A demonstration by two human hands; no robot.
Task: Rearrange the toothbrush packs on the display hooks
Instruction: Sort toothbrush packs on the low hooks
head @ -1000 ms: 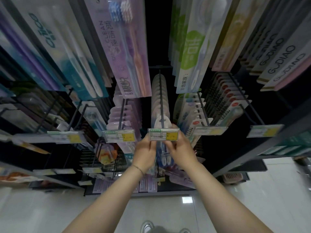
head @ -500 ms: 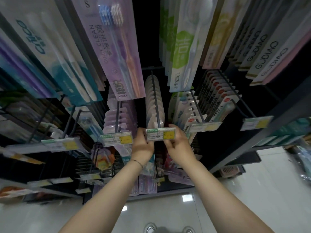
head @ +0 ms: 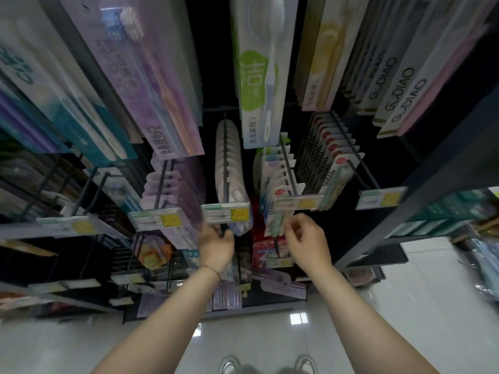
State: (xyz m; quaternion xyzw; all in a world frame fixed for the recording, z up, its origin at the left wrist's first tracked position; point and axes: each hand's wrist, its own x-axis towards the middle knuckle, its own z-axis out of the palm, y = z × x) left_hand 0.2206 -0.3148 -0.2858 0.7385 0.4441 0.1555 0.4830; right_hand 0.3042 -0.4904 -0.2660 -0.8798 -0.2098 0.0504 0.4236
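Note:
Rows of toothbrush packs hang on black display hooks. The middle hook (head: pixel 225 147) carries several white packs (head: pixel 229 168) behind a price tag (head: pixel 226 213). My left hand (head: pixel 216 245) is just under that tag, its fingers pinched on the hook's dark front end, beside the front white pack (head: pixel 239 225). My right hand (head: pixel 306 238) is below the neighbouring tag (head: pixel 298 204). Its fingers are curled by the lower edge of a green-and-white pack (head: pixel 275 225) on that hook. Blur hides whether they grip it.
Purple packs (head: pixel 172 182) hang on the hook to the left and red-dotted packs (head: pixel 328 157) to the right. Long packs from the row above (head: pixel 259 76) hang overhead. Lower hooks with more goods (head: pixel 270 255) sit beneath my hands. White tiled floor (head: pixel 256 341) lies below.
Both hands were together at the middle hook's price tag. My right hand has moved right to the neighbouring hook, and my left hand has dropped slightly beneath the tag.

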